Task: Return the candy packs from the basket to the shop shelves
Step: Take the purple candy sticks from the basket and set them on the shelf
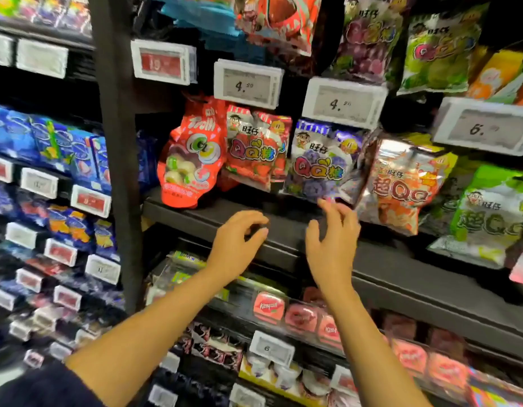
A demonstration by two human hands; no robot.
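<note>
Candy packs hang in a row on the dark shelf unit: a red eyeball gummy pack, a red strawberry QQ pack, a purple grape QQ pack and an orange QQ pack. My right hand is raised just below the purple grape pack, fingers spread, fingertips close to its lower edge, holding nothing. Below the strawberry pack, my left hand hovers in front of the black shelf ledge with fingers curled and apart, empty. No basket is in view.
White price tags stick out above the hanging packs. A green QQ pack hangs at right. Pink candy tins line the lower shelf. Blue packs fill the left shelf bay beyond a black upright post.
</note>
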